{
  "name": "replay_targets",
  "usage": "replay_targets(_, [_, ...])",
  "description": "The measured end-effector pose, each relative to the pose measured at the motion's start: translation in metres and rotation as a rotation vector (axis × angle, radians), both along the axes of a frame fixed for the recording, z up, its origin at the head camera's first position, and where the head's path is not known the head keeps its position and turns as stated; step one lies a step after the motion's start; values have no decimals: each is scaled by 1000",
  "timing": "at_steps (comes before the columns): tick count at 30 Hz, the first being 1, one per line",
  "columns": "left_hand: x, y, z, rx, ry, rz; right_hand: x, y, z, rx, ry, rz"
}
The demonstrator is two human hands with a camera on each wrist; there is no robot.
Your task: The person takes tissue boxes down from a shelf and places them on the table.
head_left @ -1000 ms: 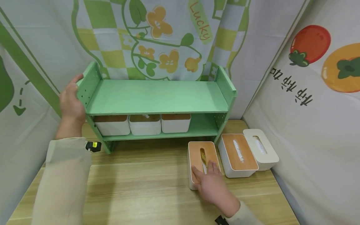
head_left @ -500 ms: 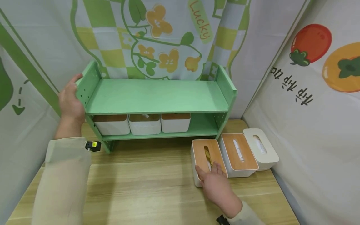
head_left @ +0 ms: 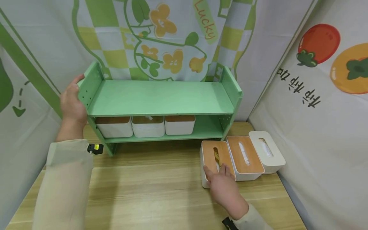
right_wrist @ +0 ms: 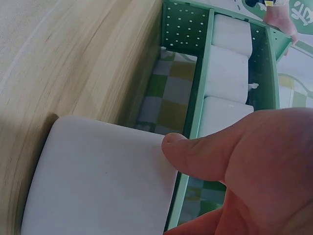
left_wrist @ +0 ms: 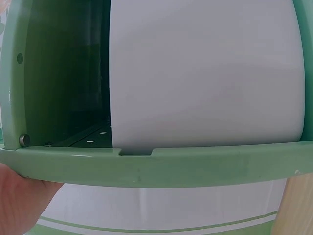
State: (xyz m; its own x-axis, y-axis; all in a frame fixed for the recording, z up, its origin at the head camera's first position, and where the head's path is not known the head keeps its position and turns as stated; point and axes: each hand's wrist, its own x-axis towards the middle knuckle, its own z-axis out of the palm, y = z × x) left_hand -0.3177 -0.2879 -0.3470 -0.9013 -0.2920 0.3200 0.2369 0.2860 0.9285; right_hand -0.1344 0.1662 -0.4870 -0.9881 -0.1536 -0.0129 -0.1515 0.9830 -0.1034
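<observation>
A green two-tier shelf [head_left: 164, 97] stands at the back of the table. My left hand [head_left: 72, 102] grips its left side panel near the top; in the left wrist view part of that hand [left_wrist: 22, 203] shows behind the panel edge, fingertips hidden. At the right, my right hand [head_left: 225, 188] rests on a white tissue box [head_left: 211, 158] with a wood-coloured lid. Its fingers lie on the lid near the slot. The thumb [right_wrist: 178, 149] touches the box's upper left edge. Beside this box stands a second wood-lidded tissue box [head_left: 247, 156], and beyond it an all-white tissue box [head_left: 267, 150].
Several things stand close: three white boxes, left [head_left: 115, 127], middle [head_left: 148, 127] and right [head_left: 179, 125], sit in a row on the lower shelf. The wooden table [head_left: 149, 191] stretches in front. Printed cloth walls [head_left: 322, 127] enclose the back and sides.
The tissue box under my right hand has slid right and slightly back, up against the second wood-lidded box, the hand moving with it. My left hand stays on the shelf.
</observation>
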Motion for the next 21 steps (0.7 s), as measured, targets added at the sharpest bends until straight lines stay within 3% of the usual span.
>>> replay_targets(21, [-1,-1,0,-8,-21,20,1,5,3,-31,-34,-14])
